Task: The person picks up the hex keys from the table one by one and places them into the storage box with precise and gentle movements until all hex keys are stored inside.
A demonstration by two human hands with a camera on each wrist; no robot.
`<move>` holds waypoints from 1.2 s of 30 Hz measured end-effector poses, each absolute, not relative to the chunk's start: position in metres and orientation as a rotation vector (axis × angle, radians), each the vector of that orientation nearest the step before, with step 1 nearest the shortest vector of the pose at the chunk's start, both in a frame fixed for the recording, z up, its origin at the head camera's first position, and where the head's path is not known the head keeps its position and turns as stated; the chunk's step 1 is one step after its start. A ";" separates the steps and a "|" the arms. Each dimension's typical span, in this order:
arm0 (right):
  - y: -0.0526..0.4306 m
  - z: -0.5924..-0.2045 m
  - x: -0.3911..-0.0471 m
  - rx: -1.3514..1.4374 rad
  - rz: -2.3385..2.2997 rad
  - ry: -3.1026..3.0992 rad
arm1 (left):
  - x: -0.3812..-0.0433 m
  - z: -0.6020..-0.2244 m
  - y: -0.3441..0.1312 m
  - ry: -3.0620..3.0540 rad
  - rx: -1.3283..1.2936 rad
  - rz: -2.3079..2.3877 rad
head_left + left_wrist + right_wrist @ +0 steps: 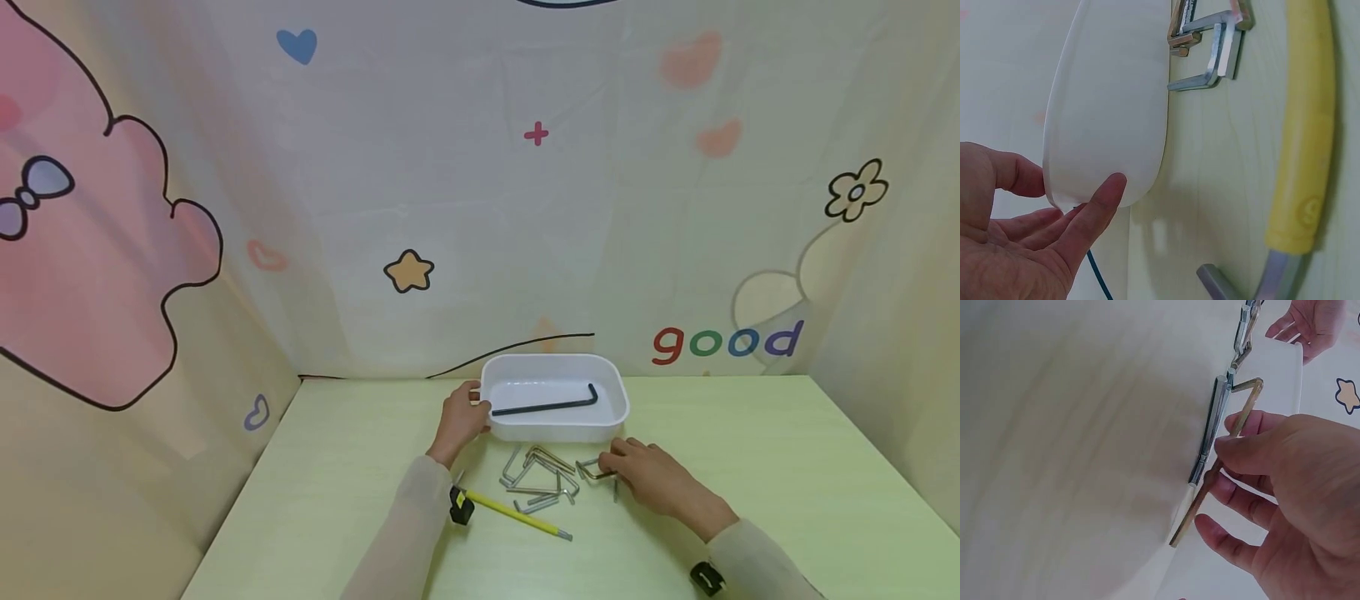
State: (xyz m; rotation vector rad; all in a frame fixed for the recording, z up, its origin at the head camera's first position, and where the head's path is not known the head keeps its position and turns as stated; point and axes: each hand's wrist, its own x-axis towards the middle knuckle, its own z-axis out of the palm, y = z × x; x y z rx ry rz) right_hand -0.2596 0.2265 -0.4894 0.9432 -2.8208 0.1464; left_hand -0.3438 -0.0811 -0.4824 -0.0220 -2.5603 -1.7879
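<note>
At the left end of a white plastic box (pixel 555 432), my left hand (pixel 461 421) grips the wall, with digits on the rim and the outer side. One long black hex key (pixel 547 407) lies inside the box. My right hand (pixel 652 475) pinches a brass-coloured hex key (pixel 1244 415) between thumb and fingers, just in front of the box's right corner. Close by that key, a silver hex key (pixel 1212 422) shows in the right wrist view. Several silver and brass hex keys (pixel 551 457) lie in a loose pile between the hands.
A hex key with a yellow sleeve (pixel 510 510) lies diagonally on the pale green table (pixel 345 442), near the left wrist. Behind the box hangs a printed curtain (pixel 465 183), meeting the table's back edge.
</note>
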 end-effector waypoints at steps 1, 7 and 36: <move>0.227 -0.490 -0.259 0.949 0.144 -2.811 | -0.344 -0.483 -0.081 -2.562 -0.023 -1.787; 0.227 -0.489 -0.258 0.963 0.124 -2.750 | -0.343 -0.483 -0.081 -2.558 -0.032 -1.793; 0.216 -0.467 -0.249 0.896 0.056 -2.648 | -0.344 -0.483 -0.079 -2.581 -0.023 -1.752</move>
